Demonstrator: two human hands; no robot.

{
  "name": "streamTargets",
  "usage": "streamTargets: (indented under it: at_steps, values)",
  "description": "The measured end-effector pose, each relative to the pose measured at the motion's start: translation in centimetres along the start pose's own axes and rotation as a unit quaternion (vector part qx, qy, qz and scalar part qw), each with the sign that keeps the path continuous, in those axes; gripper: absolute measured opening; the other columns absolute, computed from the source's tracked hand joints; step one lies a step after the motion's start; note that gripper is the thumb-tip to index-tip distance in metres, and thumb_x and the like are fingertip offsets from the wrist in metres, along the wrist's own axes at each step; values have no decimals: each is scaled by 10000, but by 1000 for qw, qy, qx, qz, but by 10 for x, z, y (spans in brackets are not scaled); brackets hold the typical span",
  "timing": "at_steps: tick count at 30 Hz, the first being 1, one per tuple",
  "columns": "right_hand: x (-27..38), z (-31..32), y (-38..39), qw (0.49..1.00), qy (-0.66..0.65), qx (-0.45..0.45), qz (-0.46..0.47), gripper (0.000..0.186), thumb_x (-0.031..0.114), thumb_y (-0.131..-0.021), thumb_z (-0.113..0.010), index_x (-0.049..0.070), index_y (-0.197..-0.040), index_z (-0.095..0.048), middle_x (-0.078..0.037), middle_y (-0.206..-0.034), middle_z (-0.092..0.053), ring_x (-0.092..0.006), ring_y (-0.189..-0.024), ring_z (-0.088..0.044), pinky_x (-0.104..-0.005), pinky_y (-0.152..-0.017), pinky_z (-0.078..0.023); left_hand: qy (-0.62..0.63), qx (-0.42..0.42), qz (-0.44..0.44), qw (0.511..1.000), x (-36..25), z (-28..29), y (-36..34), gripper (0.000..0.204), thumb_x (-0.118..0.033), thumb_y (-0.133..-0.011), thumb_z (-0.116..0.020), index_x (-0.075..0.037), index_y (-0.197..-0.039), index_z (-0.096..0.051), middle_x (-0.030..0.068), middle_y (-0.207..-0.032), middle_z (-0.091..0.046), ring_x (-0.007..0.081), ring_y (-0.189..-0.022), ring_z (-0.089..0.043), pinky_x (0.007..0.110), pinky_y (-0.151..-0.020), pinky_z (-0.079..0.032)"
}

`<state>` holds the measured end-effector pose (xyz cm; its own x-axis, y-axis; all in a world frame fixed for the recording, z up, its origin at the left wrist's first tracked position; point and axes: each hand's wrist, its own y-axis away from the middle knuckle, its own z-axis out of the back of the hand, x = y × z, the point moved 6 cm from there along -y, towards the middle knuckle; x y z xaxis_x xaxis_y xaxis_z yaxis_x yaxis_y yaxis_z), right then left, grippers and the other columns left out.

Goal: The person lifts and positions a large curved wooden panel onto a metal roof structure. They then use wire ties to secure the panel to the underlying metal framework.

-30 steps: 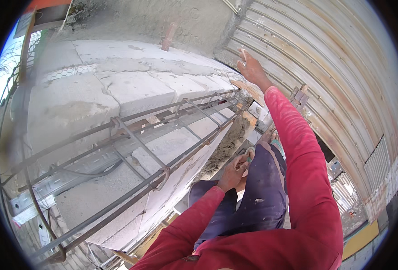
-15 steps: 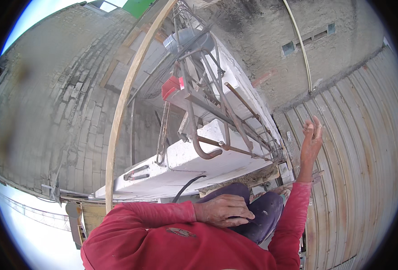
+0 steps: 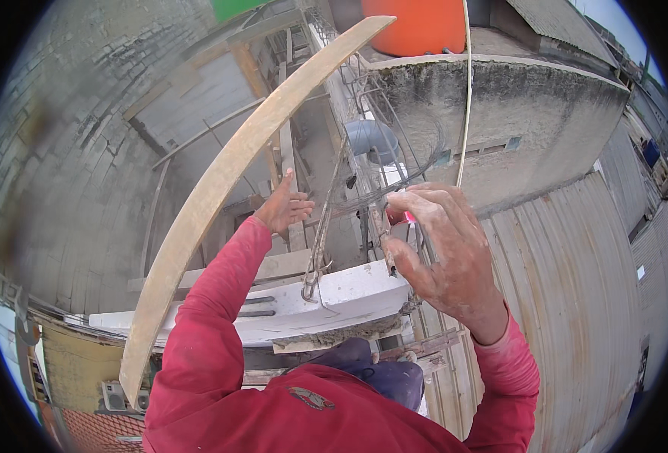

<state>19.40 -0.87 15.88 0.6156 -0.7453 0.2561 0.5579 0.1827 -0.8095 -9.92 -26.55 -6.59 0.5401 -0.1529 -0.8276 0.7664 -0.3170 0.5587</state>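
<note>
My left hand reaches forward over the gap beyond the white block wall, its fingers spread and nothing in it. Closer to me, my right hand is raised with fingers curved and thumb apart. Between thumb and fingertips shows a small pink-red patch, which looks to lie behind the hand. Bent steel reinforcing bars rise from the wall between my two hands; the right hand hides part of them. Past the fingertips are loops of thin wire and a grey-blue plastic pipe.
A long wooden board slants across the left side, close to my left arm. At right lies a corrugated metal roof. Behind it stands a rough plastered wall with a pale hose hanging down, and an orange tank.
My left hand has left my lap and stretched forward, opening. The right hand has come inward from over the metal roof. The view has tilted up, bringing in the orange tank.
</note>
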Motion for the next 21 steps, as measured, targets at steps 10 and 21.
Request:
streamTargets:
  at_steps: [10, 21]
  values:
    - [-116, -179, -11, 802, 252, 534, -88, 703, 402, -797, -751, 9, -1337, -529, -210, -1005, -707, -353, -983, -696, -419, -819, -556, 51, 24, 6, 998, 22, -67, -16, 886, -562, -873, -708, 38, -1441, -388, 233, -1320, -475, 215, -944, -623, 311, -728, -536]
    - [-100, -103, -75, 965, 102, 236, -42, 239, 138, -929, -628, 26, -1136, -588, -155, -1019, -547, -377, -960, -603, -460, -821, -496, 404, 214, -45, 888, -6, -108, 60, 1021, -753, -837, -605, 99, -1344, -362, 253, -1307, -492, 316, -1160, -552, 380, -954, -510]
